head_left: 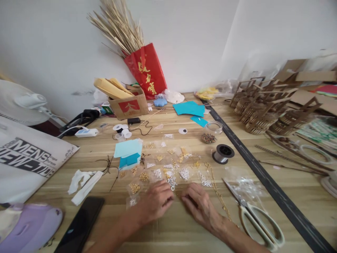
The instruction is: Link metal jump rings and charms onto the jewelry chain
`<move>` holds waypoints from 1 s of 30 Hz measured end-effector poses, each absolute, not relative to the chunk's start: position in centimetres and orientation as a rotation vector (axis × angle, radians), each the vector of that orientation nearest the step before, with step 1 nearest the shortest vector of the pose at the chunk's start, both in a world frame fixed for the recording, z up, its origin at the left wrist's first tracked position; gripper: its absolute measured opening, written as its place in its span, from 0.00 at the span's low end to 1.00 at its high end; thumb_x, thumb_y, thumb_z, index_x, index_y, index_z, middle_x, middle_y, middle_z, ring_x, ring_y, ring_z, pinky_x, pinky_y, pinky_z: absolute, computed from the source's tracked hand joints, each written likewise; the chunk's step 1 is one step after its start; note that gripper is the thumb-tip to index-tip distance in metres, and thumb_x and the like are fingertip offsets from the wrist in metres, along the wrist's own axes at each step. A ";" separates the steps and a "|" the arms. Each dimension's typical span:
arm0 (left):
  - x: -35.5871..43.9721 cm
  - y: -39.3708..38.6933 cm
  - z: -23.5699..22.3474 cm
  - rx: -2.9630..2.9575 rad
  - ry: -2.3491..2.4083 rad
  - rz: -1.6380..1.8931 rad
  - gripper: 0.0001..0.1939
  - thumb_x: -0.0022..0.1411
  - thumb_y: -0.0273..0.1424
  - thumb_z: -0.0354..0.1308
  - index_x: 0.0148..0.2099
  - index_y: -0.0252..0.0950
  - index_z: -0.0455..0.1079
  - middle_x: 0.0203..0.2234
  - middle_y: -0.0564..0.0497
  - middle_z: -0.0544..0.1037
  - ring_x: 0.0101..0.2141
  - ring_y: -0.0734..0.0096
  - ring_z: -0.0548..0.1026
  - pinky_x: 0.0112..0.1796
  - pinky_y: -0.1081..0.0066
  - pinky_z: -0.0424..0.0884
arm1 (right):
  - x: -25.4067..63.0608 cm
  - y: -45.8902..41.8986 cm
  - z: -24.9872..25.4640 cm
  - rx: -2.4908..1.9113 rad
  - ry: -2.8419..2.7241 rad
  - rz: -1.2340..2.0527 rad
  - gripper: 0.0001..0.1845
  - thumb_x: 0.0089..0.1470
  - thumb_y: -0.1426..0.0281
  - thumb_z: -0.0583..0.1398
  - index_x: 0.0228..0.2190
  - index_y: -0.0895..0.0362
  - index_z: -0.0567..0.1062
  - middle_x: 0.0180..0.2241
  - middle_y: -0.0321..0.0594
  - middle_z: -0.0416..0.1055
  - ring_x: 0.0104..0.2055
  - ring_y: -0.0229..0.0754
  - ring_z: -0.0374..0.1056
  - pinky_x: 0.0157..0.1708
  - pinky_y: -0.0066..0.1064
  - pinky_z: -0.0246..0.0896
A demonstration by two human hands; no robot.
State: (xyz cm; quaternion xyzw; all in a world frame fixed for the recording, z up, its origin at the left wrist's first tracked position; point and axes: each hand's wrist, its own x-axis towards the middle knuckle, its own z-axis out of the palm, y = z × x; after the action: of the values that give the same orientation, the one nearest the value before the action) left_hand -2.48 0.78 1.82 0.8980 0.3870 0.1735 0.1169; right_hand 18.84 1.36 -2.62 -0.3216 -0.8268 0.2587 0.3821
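My left hand (159, 198) rests low over the table with its fingers curled together. Across a small gap, my right hand (198, 203) is bent inward, fingertips down at the wood. Whatever either hand may pinch is hidden or too small to make out. Just beyond them lie small clear bags of metal jewellery findings, among them silver beads (184, 173) and gold pieces (144, 176). A silver ring (172, 188) sits close to my left fingers. Right of my right hand runs a gold chain (218, 193), with large scissors (254, 214) farther right.
A spool of wire (223, 153) and a jar of beads (209, 137) stand beyond the scissors. At left are a black phone (80, 225) and white cloth strips (86, 188). Behind are a cardboard box (129, 105), a red bag (147, 70) and bamboo baskets (260, 112).
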 end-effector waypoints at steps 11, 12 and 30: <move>-1.0 -2.0 -0.5 2.873 1.156 0.465 0.11 0.67 0.23 0.49 0.32 0.34 0.68 0.28 0.48 0.72 0.34 0.63 0.69 0.39 0.65 0.70 | 18.6 1.3 -2.6 -0.861 -2.076 0.619 0.11 0.64 0.72 0.53 0.29 0.56 0.69 0.28 0.38 0.67 0.31 0.41 0.63 0.32 0.32 0.58; -1.0 -2.0 -0.6 2.901 1.162 0.486 0.12 0.67 0.23 0.48 0.32 0.34 0.68 0.28 0.48 0.72 0.34 0.63 0.69 0.39 0.65 0.70 | 18.6 1.3 -2.5 -0.868 -2.064 0.614 0.11 0.64 0.71 0.53 0.29 0.56 0.68 0.27 0.38 0.67 0.30 0.41 0.63 0.31 0.32 0.58; -1.4 -2.2 -1.6 3.038 1.071 0.598 0.13 0.67 0.21 0.45 0.31 0.33 0.67 0.29 0.45 0.70 0.34 0.63 0.67 0.37 0.65 0.70 | 19.5 1.8 -1.2 -1.109 -1.565 1.246 0.15 0.55 0.57 0.61 0.28 0.56 0.71 0.25 0.35 0.65 0.27 0.39 0.60 0.27 0.28 0.56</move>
State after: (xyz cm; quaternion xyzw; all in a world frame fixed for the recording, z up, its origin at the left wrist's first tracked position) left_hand -1.43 -2.17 -1.59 0.9252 0.3260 0.1821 -0.0674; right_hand 19.54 1.84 -1.17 -0.4411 -0.6226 0.4959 0.4145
